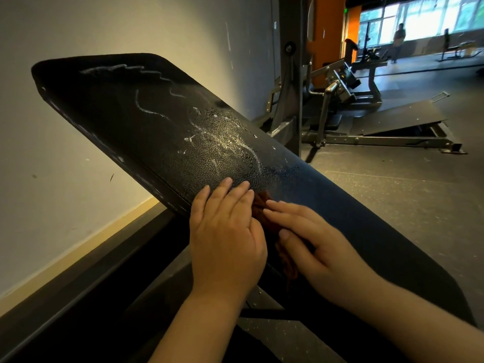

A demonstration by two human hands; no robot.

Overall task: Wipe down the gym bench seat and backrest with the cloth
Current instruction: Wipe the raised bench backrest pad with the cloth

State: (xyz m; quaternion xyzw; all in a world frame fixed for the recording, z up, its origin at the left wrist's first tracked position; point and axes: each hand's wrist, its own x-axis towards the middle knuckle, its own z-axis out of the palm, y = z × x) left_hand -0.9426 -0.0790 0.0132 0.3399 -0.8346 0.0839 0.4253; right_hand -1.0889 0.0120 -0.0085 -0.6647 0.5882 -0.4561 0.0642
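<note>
A black padded bench backrest [146, 121] slopes up and away to the left, smeared with white streaks and wet patches in its middle. A dark brown cloth [264, 216] lies on the pad, mostly hidden under my hands. My left hand [225, 239] lies flat with straight fingers pressing the cloth's left part. My right hand [311, 239] lies flat beside it, fingers pointing left across the cloth. The pad's lower end [392, 244] runs off to the right.
A pale wall [65, 166] with a yellow skirting stands close on the left. Behind the bench rise a steel upright [290, 74] and other gym machines [348, 82]. Grey floor spreads to the right. Two people stand far off by the windows.
</note>
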